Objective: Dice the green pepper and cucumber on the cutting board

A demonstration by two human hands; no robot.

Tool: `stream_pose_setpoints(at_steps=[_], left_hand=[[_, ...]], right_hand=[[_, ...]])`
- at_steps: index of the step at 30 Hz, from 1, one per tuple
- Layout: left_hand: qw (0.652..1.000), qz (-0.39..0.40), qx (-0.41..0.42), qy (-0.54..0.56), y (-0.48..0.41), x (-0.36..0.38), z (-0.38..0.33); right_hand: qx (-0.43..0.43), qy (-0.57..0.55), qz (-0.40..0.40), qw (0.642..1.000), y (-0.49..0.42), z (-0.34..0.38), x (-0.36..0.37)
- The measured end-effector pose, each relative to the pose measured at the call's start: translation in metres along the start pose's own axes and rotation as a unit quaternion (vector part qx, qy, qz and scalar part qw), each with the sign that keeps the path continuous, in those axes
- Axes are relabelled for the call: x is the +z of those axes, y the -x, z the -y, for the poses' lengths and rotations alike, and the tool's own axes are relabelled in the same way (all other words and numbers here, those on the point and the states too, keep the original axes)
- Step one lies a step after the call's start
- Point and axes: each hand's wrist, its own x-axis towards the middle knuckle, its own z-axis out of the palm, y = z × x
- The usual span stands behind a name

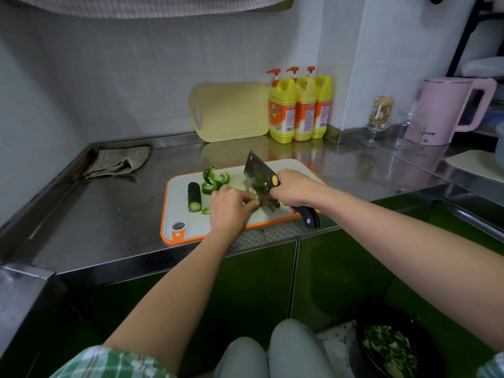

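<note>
Counter: steel, with my board at its front edge.
Cucumber: a short length on the board's left, not yet diced.
Pepper: strips beside it, and some under my fingers.
Left hand: curled, pinning pepper next to the blade; I should keep the tips tucked.
Cleaver: edge down on the pepper.
Right hand: wrapped round the handle; short, even chops.
</note>
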Motion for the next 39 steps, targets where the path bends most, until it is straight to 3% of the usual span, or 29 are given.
stream_pose_setpoints(at_steps=[33,39], left_hand=[[0.999,0.003,0.024,0.023,-0.001,0.001,0.004],[0.996,0.017,0.089,0.01,-0.002,0.0,0.01]], right_hand=[[0.005,0.11,0.003,0.994,-0.022,0.017,0.026],[0.003,0.095,0.0,0.995,-0.035,0.02,0.03]])
